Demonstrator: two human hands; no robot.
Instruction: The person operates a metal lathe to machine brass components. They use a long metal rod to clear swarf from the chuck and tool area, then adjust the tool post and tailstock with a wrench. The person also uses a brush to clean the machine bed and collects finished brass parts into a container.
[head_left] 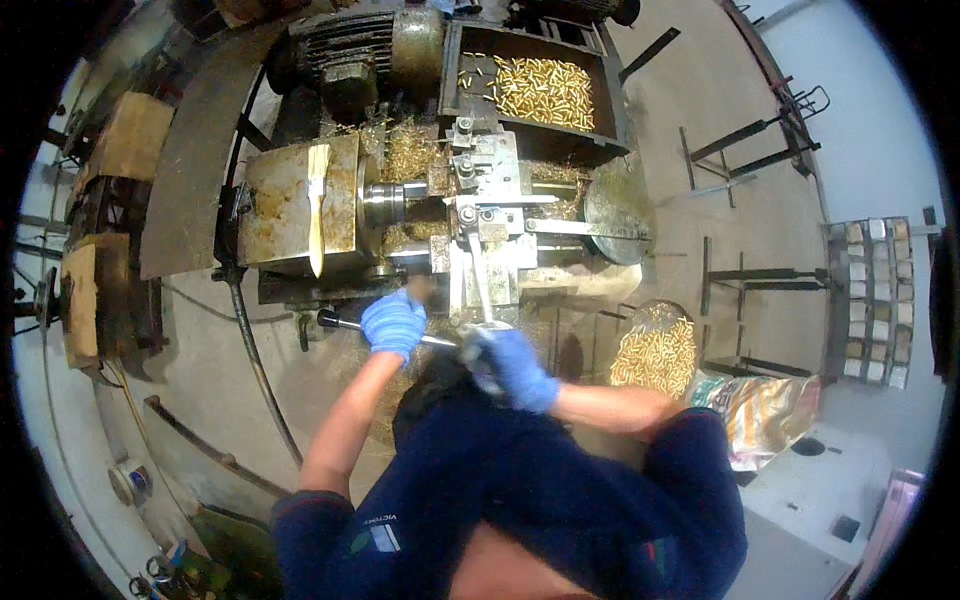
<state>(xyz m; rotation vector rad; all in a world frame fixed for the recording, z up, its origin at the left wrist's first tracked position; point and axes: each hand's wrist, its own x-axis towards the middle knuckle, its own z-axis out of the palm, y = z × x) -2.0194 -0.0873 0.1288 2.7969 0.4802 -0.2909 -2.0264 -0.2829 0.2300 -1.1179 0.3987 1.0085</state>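
Note:
My left hand, in a blue glove, is at the front of a small lathe, below its chuck. Its fingers are drawn together and point toward the machine; the blurred tips hide whatever they pinch. Beneath this hand passes a metal lever with a black knob. My right hand, also gloved in blue, is closed around the near end of a long metal lever. That lever slopes up to the clamped tool slide. A second metal part by the right fingers is partly hidden.
A wooden-handled brush lies on the headstock. Behind are a motor and a metal tray of small brass pieces. More brass pieces are heaped at right, beside a printed sack. Brass chips litter the machine.

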